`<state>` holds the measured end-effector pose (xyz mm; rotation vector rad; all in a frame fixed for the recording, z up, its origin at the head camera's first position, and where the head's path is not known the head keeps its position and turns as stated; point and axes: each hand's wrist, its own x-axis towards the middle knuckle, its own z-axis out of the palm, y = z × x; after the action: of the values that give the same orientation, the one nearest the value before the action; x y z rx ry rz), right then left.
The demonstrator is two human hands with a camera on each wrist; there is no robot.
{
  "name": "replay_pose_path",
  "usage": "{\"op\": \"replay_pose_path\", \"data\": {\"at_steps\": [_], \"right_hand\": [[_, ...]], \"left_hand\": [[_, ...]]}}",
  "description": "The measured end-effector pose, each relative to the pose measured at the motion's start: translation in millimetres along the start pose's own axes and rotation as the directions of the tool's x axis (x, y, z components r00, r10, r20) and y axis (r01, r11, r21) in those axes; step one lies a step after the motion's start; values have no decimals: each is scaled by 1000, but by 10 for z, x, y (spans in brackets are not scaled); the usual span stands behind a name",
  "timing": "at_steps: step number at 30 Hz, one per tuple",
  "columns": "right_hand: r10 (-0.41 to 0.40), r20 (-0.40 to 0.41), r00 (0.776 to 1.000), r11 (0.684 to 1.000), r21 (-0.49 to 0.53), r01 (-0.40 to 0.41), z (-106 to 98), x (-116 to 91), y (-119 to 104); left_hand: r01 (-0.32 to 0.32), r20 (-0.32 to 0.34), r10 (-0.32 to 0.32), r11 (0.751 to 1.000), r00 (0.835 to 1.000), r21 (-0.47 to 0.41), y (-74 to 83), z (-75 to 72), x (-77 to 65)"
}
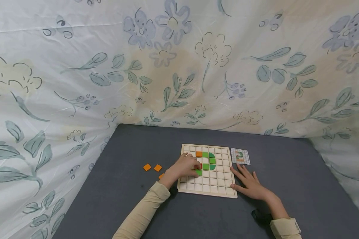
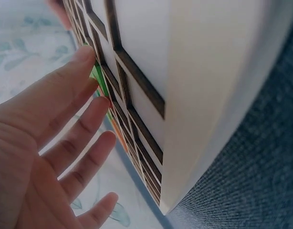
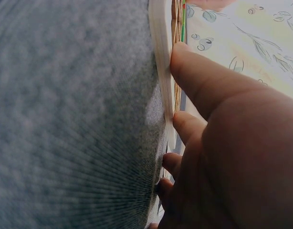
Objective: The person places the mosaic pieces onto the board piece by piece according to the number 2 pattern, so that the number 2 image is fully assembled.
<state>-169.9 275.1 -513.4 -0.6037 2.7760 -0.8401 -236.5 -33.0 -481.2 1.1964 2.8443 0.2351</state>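
Observation:
My left hand [image 1: 186,165] reaches over a wooden grid board [image 1: 207,191]. Its thumb and fingertips, loosely bent, are right at a green square tile [image 1: 198,172] and a red tile [image 1: 201,165], which the fingers partly cover. In the left wrist view the thumb [image 2: 83,53] overlaps a green tile, and the other fingers are spread. An orange tile [image 1: 199,154], green squares [image 1: 205,154] and rounded-corner green pieces [image 1: 212,167] sit in cells nearby. My right hand [image 1: 252,186] lies spread at the board's right edge, thumb [image 3: 181,53] and index fingertip against the rim.
Loose orange square tiles [image 1: 147,167] lie on the dark table [image 1: 128,146] left of the board, one partly behind the left wrist. A printed pattern card [image 1: 240,156] lies at the board's upper right. Floral cloth [image 1: 173,66] hangs behind and at the sides.

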Motion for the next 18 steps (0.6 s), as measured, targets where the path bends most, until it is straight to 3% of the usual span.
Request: {"op": "replay_pose_path", "data": {"at_steps": [13, 18], "right_hand": [[-12, 3, 1000, 1000, 24, 12, 14, 4, 42], [-14, -8, 1000, 1000, 23, 14, 3, 0, 24]], "left_hand": [[14, -21, -14, 1000, 1000, -17, -59, -17, -96], [52, -27, -53, 998, 998, -47, -128, -26, -153]]}}
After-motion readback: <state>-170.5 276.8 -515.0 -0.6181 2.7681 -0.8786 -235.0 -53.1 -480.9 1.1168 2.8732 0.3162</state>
